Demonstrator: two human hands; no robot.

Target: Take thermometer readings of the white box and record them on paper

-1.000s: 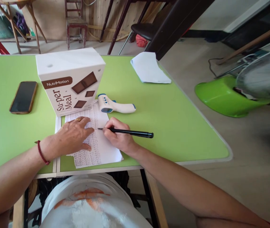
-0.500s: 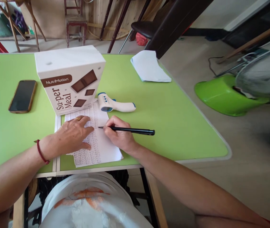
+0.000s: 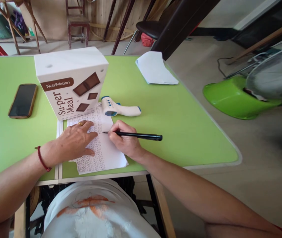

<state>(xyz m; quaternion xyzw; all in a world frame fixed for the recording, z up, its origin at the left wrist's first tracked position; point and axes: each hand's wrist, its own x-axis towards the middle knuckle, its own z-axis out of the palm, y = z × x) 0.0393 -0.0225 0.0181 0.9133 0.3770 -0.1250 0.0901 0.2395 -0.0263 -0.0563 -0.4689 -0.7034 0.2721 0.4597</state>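
Observation:
A sheet of paper [image 3: 111, 155] covered in rows of handwriting on its left part lies at the table's front edge. My left hand [image 3: 75, 140] rests flat on it with the fingers spread. Pinched in my right hand [image 3: 124, 138] is a black pen [image 3: 143, 136], its tip at the paper just right of the written rows. Behind the paper stands a white NutriMotion box [image 3: 71, 86], its lower edge by the sheet's top. An infrared thermometer [image 3: 119, 107], white and blue, lies beside the box, close to the paper's upper right corner.
The green table [image 3: 180, 132] has a slanted right edge. A phone [image 3: 23, 100] lies on the left, and folded white paper [image 3: 155, 69] sits at the far edge. On the floor are a green plastic stool [image 3: 230, 97] and, at the back, a wooden chair [image 3: 78, 24].
The view has shifted very slightly. Both hands and the pen hold nearly the same place on the paper; the pen's back end is tilted a touch differently.

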